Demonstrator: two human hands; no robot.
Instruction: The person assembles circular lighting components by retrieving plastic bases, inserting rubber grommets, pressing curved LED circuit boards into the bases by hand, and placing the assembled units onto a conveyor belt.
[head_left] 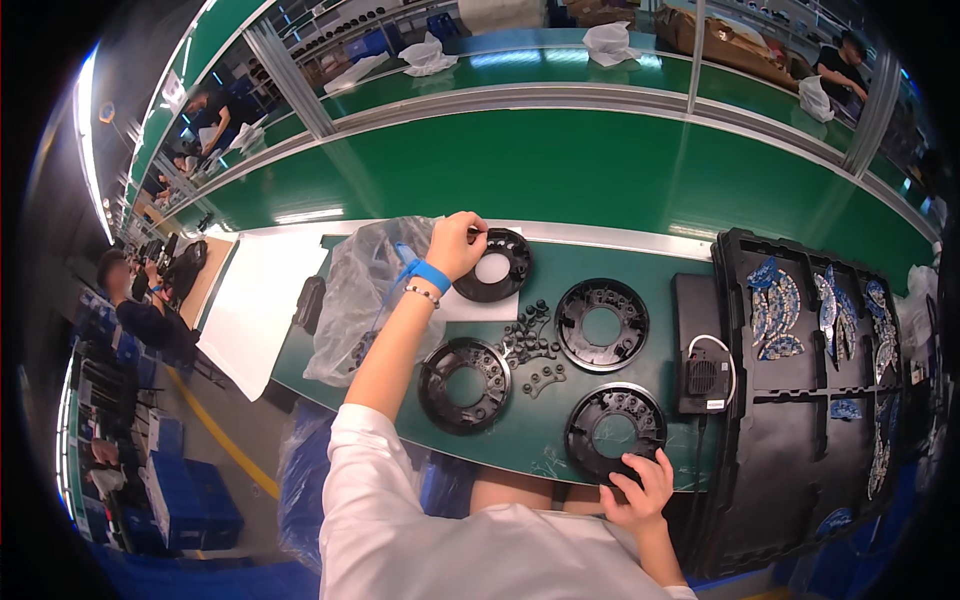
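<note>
Left fingers (476, 222) at black ring (519, 264)

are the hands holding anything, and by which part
The left hand is at the upper left edge of the farthest ring; whether it grips that or a small part is unclear. The right hand touches the nearest ring without a visible grip.

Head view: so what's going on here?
A person handles black rings at a green table. The left grip is pinched at the rim of the far ring, over a white sheet. The right grip, fingers loosely spread, is at the near right ring. Two other rings lie on the table, small black parts between them.
</note>
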